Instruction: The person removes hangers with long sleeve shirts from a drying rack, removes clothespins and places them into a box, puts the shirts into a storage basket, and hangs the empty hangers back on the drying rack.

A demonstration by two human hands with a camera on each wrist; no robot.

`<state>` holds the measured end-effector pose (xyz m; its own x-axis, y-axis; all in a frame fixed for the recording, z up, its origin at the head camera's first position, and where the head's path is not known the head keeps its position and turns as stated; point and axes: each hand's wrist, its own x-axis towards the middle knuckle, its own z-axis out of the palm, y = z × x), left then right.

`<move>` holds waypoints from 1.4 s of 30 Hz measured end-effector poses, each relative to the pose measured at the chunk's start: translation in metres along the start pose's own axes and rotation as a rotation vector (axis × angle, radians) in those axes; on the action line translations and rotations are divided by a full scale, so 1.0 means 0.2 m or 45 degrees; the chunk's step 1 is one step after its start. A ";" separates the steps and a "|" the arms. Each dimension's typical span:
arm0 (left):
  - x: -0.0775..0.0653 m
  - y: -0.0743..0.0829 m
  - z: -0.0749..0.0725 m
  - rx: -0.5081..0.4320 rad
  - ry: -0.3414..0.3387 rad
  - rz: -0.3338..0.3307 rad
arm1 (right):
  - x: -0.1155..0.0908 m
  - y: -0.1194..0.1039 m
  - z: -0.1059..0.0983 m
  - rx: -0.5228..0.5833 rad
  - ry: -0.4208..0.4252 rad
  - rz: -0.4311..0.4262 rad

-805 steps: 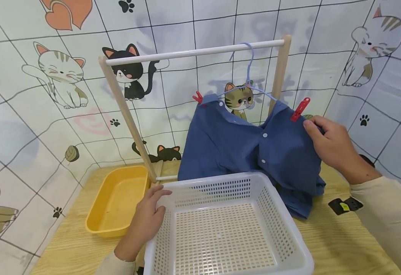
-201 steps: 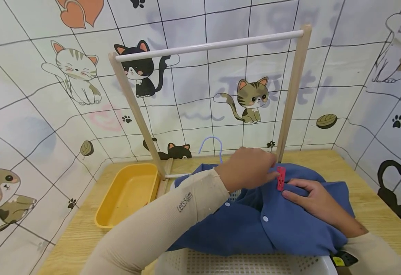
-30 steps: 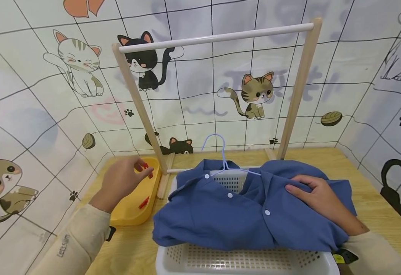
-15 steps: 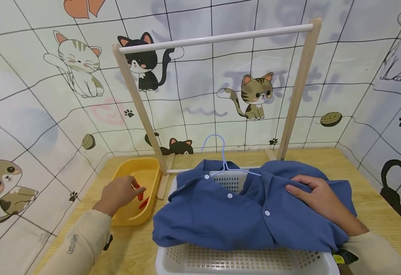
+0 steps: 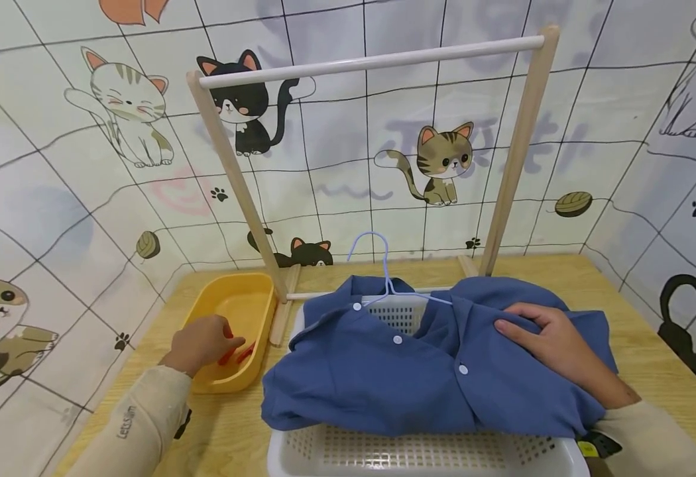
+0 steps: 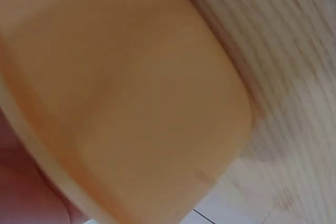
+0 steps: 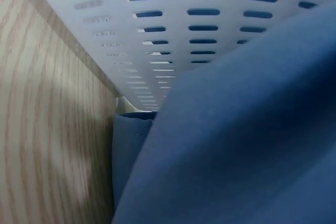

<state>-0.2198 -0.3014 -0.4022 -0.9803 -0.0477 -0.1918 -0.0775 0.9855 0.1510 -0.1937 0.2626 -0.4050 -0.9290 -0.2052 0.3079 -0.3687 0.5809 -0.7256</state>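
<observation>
My left hand (image 5: 201, 344) is low in the yellow tray (image 5: 207, 286), pinching a red clothespin (image 5: 227, 358) between thumb and fingers. Right beside it in the tray lies a second red clothespin (image 5: 245, 352). A blue button-up shirt (image 5: 378, 384) is draped over the white basket, with a thin lilac hanger (image 5: 388, 268) inside its collar, hook upward. On the shirt's right shoulder area, my right hand (image 5: 553, 348) grips a fold of the cloth between thumb and fingers. In the left wrist view the tray's outer wall (image 6: 157, 103) fills most of the picture.
The white slotted basket (image 5: 431, 457) stands on the wooden table (image 5: 652, 371) under the shirt. Behind it rises a wooden rack with a white rail (image 5: 372, 63). Cloth hangs against the basket's side (image 7: 205, 3) in the right wrist view. A cat-print wall closes the back.
Long before, the shirt hung from the rail with red clothespins; it now lies over the basket without them. Over the last second my left hand lowered a clothespin nearer the tray's front.
</observation>
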 end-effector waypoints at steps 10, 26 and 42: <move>-0.01 -0.05 0.07 -0.011 -0.054 0.005 | 0.00 -0.01 0.02 0.036 -0.030 -0.010; -0.04 -0.04 0.03 -0.031 -0.054 0.012 | 0.01 -0.02 0.03 0.043 -0.016 -0.045; -0.11 0.10 -0.20 -0.164 0.231 0.099 | 0.00 -0.01 0.00 0.042 -0.010 -0.016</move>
<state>-0.2071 -0.2869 -0.3566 -0.9999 -0.0124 0.0009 -0.0116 0.9590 0.2833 -0.1927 0.2608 -0.4039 -0.9245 -0.2183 0.3125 -0.3810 0.5523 -0.7415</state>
